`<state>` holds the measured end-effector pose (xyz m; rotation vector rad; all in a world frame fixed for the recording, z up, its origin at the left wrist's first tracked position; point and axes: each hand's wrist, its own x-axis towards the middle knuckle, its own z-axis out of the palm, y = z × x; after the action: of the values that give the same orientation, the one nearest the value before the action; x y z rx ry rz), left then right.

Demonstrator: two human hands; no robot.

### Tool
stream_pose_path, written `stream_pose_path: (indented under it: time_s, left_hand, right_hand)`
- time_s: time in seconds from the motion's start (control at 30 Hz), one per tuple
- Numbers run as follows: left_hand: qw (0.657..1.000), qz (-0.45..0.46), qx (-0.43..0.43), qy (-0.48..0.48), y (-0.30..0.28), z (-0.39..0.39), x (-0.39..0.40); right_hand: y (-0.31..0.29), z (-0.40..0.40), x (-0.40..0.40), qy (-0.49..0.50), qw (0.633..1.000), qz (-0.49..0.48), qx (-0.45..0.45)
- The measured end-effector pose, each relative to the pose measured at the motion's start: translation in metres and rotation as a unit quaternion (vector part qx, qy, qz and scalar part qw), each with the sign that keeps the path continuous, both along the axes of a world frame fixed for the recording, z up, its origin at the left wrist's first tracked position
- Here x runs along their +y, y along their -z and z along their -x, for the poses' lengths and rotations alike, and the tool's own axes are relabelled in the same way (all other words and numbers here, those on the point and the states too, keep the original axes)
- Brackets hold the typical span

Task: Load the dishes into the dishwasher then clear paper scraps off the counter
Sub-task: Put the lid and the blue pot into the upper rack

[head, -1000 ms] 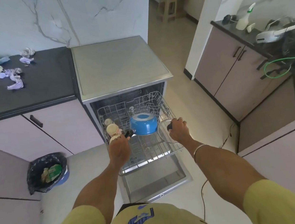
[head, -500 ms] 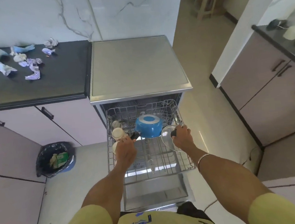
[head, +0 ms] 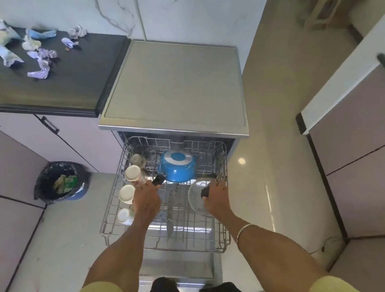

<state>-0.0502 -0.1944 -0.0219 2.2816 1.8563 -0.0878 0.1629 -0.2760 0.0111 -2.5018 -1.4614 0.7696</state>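
Left hand [head: 146,199] grips the black handle of the blue pan [head: 177,165], which sits upside down at the back of the pulled-out dishwasher rack [head: 113,206]. Right hand [head: 216,198] pinches the black knob of a glass lid [head: 196,197], lid leaning on edge at the rack's right side. To do it well, probably: steady the pan w/ the left, seat the lid between tines so it stands alone, then let go slowly; glass may slide if dropped. Three cups [head: 132,173] stand along the rack's left edge. Beyond: dishwasher top [head: 175,87], dark counter [head: 71,81] w/ paper scraps [head: 39,71] not yet cleared, bin [head: 60,181] on floor at left.
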Motion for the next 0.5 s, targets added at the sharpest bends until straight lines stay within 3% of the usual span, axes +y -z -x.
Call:
stream_pose_path:
  time_s: [0.3,0.5]
  left_hand:
    - [0.998,-0.006,-0.057,-0.032,0.064,-0.021,0.037]
    - [0.999,0.035,-0.028,-0.012,0.126,-0.015,0.044]
  right_hand:
    - [0.069,0.007,-0.005,-0.012,0.997,0.003,0.073]
    - [0.124,0.015,-0.005,-0.003,0.997,-0.004,0.08]
